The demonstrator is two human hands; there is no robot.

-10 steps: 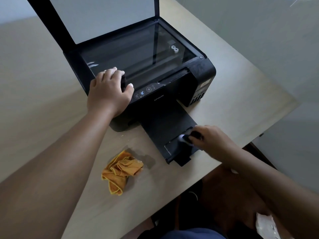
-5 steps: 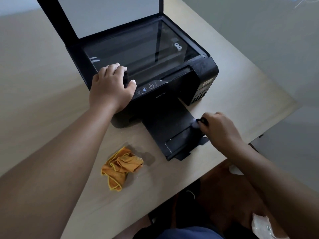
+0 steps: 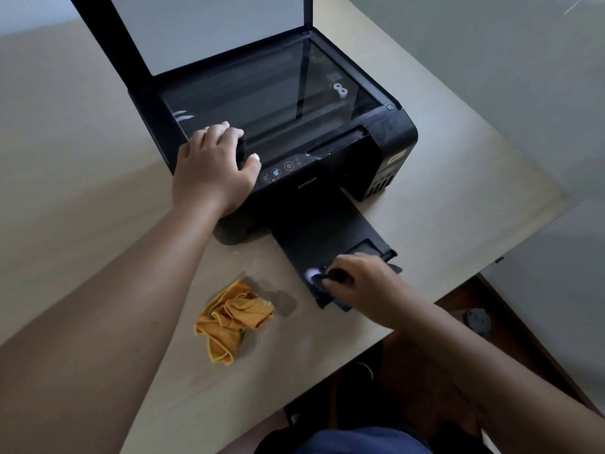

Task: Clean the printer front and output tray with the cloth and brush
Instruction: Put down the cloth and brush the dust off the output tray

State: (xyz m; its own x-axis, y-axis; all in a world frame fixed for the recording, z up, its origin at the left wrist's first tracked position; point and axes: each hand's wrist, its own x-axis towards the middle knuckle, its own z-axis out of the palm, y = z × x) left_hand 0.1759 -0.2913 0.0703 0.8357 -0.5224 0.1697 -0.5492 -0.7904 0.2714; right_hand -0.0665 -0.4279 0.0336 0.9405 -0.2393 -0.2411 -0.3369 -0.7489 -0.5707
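A black printer (image 3: 330, 165) stands on a pale wooden table (image 3: 82, 165) with its scanner lid (image 3: 209, 27) raised. Its output tray (image 3: 320, 234) is pulled out toward me. My left hand (image 3: 212, 172) rests flat on the printer's front left corner, fingers on the glass edge. My right hand (image 3: 363, 283) grips a small black brush (image 3: 322, 276) whose pale bristles touch the near left part of the tray. A crumpled orange cloth (image 3: 234, 319) lies on the table left of the tray, apart from both hands.
The table's near edge runs just past the tray's end, and its right corner lies beyond the printer. Below the edge are my knees and a dark floor with a small round grey object (image 3: 478, 322).
My right hand has swept the brush from the tray's right edge back to its near left part. The left hand has stayed on the printer.
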